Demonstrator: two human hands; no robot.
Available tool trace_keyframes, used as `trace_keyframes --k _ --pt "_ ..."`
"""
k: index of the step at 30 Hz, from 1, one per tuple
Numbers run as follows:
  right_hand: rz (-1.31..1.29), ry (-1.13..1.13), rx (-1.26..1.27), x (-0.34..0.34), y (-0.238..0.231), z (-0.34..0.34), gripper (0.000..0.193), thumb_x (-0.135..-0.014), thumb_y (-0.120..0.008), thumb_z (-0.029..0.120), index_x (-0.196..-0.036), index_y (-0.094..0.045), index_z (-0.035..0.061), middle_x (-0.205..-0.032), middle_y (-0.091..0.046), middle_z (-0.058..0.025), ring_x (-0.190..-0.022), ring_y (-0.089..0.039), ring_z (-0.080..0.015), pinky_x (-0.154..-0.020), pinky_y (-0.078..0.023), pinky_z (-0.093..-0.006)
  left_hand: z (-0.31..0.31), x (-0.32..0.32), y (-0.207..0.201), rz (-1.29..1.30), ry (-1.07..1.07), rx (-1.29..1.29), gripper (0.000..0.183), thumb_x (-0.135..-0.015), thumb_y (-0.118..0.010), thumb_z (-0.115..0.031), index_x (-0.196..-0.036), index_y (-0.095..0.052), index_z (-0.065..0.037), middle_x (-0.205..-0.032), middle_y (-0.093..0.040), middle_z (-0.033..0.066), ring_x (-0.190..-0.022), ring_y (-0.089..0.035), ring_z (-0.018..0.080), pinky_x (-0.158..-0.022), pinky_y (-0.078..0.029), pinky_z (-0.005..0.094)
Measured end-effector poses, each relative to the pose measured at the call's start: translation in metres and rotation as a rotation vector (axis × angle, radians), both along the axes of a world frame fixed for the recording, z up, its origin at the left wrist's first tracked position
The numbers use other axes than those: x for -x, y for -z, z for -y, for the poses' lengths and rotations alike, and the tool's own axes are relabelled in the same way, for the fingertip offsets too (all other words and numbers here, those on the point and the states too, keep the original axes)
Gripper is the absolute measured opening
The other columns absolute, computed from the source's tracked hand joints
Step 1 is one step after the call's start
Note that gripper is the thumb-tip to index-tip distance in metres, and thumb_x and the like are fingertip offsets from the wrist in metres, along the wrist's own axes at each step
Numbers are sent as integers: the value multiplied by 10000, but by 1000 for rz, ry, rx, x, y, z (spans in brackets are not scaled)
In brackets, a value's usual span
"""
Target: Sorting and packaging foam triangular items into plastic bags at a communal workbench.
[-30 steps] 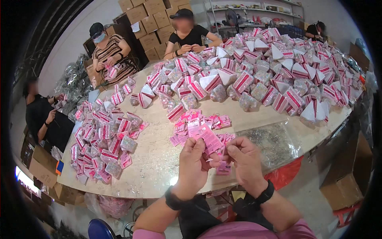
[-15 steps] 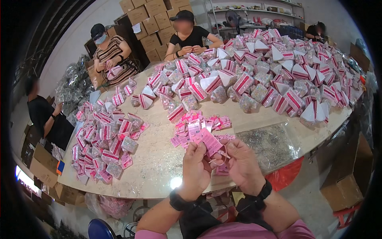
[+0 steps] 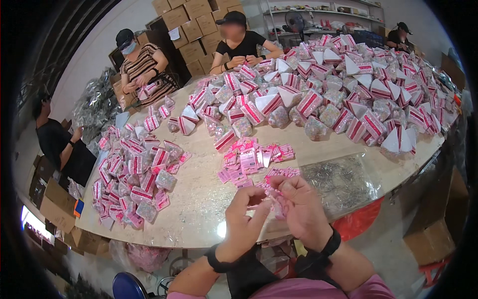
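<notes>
Above the near table edge, my right hand is closed, thumb and forefinger pinching a pink card tag that hangs below the fingertips. My left hand meets it from the left. Its thumb and forefinger come together beside the tag; what they pinch is too small to make out. Just beyond my hands lies a loose pile of pink card tags. Right of it, a clear plastic sheet or shallow tray bears many thin dark pins or wires.
A huge heap of wedge-shaped pink, white and glittery packs covers the table's far side. A smaller heap stands at left. Several people sit or stand around the table. Cardboard boxes and a blue stool are below.
The pink tag, which was flat and facing up from my left hand, now hangs by my right fingers. My left fingers have shifted their grip. The view has moved slightly.
</notes>
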State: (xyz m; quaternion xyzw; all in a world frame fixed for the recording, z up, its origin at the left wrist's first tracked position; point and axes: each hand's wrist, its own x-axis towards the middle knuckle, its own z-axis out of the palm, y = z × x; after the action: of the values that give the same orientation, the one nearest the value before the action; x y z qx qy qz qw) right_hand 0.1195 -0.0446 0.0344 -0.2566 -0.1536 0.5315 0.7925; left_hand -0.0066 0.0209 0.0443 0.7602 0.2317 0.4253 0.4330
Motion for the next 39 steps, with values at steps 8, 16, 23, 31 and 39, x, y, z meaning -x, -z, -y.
trace_keyframes --k 8,16,23,31,39 --pt "59 -17 -23 4 -10 1 129 -894 -578 94 -955 -569 -19 -939 -617 -71 -797 -570 -103 -710 -473 -219 -1 -3 -15 -3 -38 -204 90 -848 -634 -65 -809 -579 -5 -717 -556 35 -657 -503 88 -590 -411 243" --pt "260 -229 93 4 2 11 120 -894 -591 127 -861 -599 11 -794 -604 -36 -692 -596 -109 -626 -510 -247 -3 6 -11 -85 13 -370 60 -778 -609 27 -782 -568 -16 -686 -548 30 -621 -511 123 -575 -413 253" --pt "331 -527 79 2 11 27 145 -877 -622 144 -845 -618 3 -777 -610 -36 -654 -605 -115 -630 -532 -253 -22 22 -38 -422 626 70 549 -773 -564 -341 -1189 -554 17 -1177 -559 154 -1086 -522 255 -960 -365 362" --pt "230 -554 62 7 24 29 156 -850 -653 150 -829 -618 -1 -762 -637 -79 -638 -621 -148 -630 -520 -271 -9 36 -27 -387 524 -93 442 -804 -581 -293 -1130 -577 4 -1141 -573 166 -1022 -554 264 -890 -431 363" --pt "261 -580 87 12 26 34 162 -856 -640 130 -799 -609 -19 -740 -625 -89 -645 -618 -151 -651 -511 -273 -6 43 -26 -376 401 -182 175 -726 -677 -89 -880 -640 -15 -869 -611 93 -766 -590 190 -678 -471 298"
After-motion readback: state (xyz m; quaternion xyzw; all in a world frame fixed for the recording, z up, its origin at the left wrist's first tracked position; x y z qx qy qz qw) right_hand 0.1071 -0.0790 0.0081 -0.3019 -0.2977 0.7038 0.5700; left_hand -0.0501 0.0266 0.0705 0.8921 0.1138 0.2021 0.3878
